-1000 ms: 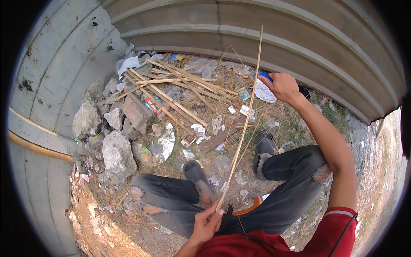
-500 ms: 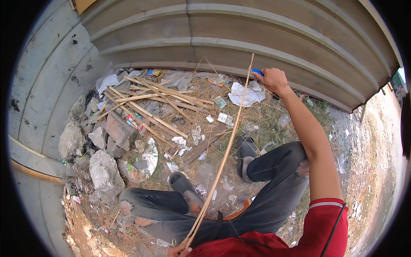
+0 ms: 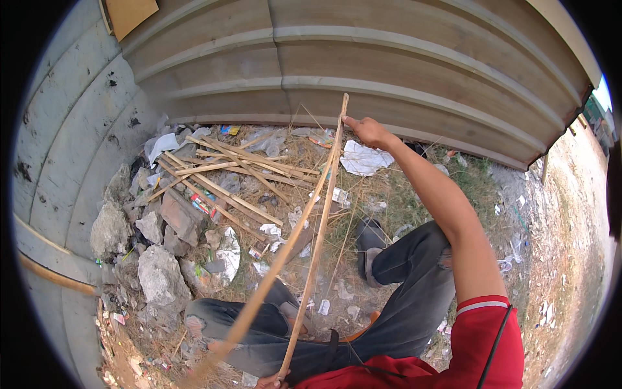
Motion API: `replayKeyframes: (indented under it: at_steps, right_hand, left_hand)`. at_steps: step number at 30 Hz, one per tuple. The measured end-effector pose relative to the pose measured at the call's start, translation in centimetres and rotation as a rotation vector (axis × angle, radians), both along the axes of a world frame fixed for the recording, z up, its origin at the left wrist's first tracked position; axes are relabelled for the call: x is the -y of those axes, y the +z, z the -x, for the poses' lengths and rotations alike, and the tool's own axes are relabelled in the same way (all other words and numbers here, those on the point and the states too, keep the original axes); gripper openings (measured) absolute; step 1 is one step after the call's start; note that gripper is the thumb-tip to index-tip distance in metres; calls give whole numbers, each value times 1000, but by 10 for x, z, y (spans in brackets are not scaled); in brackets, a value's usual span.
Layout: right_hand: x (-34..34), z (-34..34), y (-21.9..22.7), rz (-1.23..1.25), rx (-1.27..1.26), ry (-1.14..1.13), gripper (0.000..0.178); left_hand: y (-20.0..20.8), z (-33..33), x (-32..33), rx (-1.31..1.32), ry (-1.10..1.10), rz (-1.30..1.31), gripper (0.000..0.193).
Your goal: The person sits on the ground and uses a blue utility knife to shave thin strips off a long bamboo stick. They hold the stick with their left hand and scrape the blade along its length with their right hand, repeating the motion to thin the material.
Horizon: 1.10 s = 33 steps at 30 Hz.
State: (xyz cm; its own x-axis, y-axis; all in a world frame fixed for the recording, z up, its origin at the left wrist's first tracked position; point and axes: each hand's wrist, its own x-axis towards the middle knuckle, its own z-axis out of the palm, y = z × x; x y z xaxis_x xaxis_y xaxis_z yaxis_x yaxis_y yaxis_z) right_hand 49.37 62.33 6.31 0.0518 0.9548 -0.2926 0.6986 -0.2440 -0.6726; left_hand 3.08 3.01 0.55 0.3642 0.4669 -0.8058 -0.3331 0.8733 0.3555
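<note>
A long, pale bamboo strip (image 3: 313, 259) slants from my lap up toward the metal wall, split lengthwise into two parts that meet near its far end. The second part (image 3: 272, 279) spreads off to the left and blurs toward its near end. My left hand (image 3: 271, 381), partly cut off by the lower edge, is closed around the near end of the right-hand part. With the arm stretched out, my right hand (image 3: 369, 131) grips the strip close to its far tip, thumb against it. No blue-handled tool shows now; the fingers' far side is hidden.
Several split strips (image 3: 240, 162) lie in a loose pile ahead, among paper scraps and dry grass. Rough stones (image 3: 162, 275) are heaped at the left beside a grey panel (image 3: 58, 162). A ribbed metal wall (image 3: 402, 84) stands ahead. My bent legs (image 3: 414, 272) frame the near ground.
The strip's two parts have spread apart, the left one swinging out. My right hand has moved left onto the strip's far end, and its blue-handled tool has gone from sight.
</note>
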Motion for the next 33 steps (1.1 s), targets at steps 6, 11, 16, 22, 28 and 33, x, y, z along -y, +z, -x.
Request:
replayKeyframes:
  at_steps: [6,11,16,22,28,33]
  right_hand:
    - [14,-46,-1,-173,579,474,60]
    - [19,-46,0,-376,621,254,58]
    - [24,-30,1,-669,430,377,53]
    - [18,-30,-11,-467,515,629,34]
    - [11,-44,-24,-454,373,663,20]
    - [2,-44,-44,-447,345,532,21]
  left_hand:
    - [-6,13,12,-105,69,32,59]
    - [-3,19,6,-58,98,-34,39]
    - [-2,26,5,-121,23,-51,22]
    - [6,30,7,-168,-17,-53,22]
    - [-8,49,23,-185,-32,-18,24]
    - [-10,48,16,-189,-71,-84,25]
